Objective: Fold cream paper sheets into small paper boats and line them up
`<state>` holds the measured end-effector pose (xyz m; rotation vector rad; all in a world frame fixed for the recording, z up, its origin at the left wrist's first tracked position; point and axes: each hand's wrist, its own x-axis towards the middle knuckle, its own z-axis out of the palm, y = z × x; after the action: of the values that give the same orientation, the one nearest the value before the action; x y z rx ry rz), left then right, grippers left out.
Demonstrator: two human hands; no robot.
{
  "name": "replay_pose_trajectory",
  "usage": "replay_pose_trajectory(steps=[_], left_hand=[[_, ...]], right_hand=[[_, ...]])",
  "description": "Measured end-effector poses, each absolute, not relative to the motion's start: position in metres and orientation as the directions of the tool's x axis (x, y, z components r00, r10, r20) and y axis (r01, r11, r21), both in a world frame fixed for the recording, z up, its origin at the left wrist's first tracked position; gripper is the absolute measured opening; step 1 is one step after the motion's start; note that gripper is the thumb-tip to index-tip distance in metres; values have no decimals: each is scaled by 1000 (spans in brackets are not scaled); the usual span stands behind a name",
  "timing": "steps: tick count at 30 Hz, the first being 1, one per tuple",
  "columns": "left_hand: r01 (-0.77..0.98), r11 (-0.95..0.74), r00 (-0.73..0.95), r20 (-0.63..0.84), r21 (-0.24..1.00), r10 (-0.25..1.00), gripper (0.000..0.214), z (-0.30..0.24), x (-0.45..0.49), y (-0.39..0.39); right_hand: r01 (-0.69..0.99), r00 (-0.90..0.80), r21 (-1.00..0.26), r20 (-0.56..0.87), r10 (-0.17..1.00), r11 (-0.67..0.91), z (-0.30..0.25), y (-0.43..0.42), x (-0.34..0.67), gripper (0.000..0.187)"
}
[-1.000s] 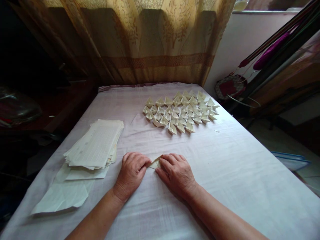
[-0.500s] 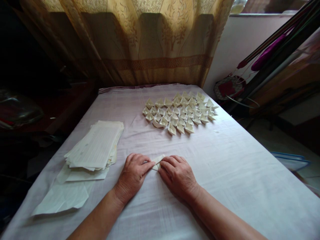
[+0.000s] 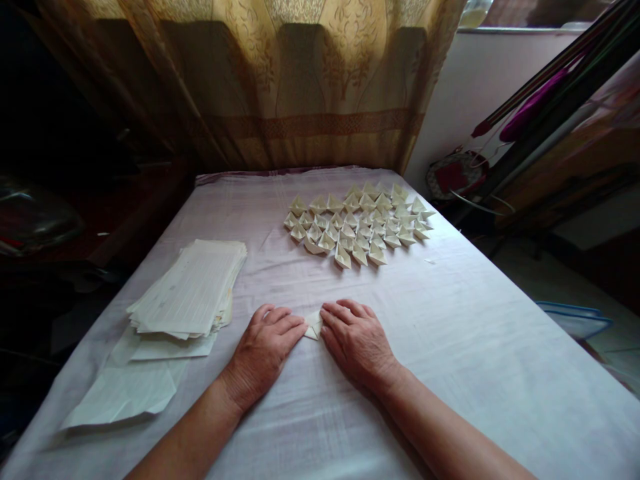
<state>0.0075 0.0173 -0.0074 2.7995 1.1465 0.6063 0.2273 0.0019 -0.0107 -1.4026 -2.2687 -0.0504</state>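
Note:
A small folded piece of cream paper [image 3: 314,325] lies on the white cloth of the table [image 3: 450,347] near its front. My left hand [image 3: 265,350] lies flat to the left of the piece, its stretched fingertips touching the piece's left edge. My right hand [image 3: 357,343] lies flat on the other side, fingers stretched out and pressing on the right edge. Only the middle of the piece shows between the fingertips. Neither hand grips anything.
A stack of lined paper sheets [image 3: 193,290] sits at the left, with loose sheets [image 3: 123,393] under and in front of it. Several small folded paper shapes [image 3: 357,223] lie grouped at the far middle. A patterned curtain [image 3: 300,80] hangs behind; clutter stands right.
Both hands have gone from curled, pinching fingers to flat, stretched fingers on the folded piece. The piece, earlier lifted at one corner, now lies lower between the fingertips.

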Motion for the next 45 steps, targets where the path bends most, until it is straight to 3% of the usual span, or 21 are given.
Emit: replay_pose_trajectory(steps=[14,19,23,29,35,37,40,45], left_hand=[[662,-738,653,384,128,653,23,6,-10,9],[685,-719,658,324,116,680,18,10,0,10],[681,-725,682,273,100,678,19,15,7,14],[648,-762,737,253,-1,626,17,19,11,20],[569,-797,817,255,-203,518,26,17,13,27],[551,-805,829,257,-220,497,27,15,12,27],[574,-808,804,274,-133,527,25,13,11,25],[737,-641,614,184,215,767,18,13,15,23]], right_hand=[[849,-387,-182,426,818,496,-9,2,227,18],[844,-400,-198,386,831,498,-8,1,229,13],[829,-438,-218,321,840,516,-3,3,233,19],[794,-503,-241,256,826,558,0,14,239,27],[760,-546,-195,326,772,620,-8,18,239,23],[763,-550,-159,349,759,626,-11,18,238,24],[770,-551,-127,361,752,625,-12,17,236,24],[783,-520,-192,319,792,592,-8,14,233,24]])
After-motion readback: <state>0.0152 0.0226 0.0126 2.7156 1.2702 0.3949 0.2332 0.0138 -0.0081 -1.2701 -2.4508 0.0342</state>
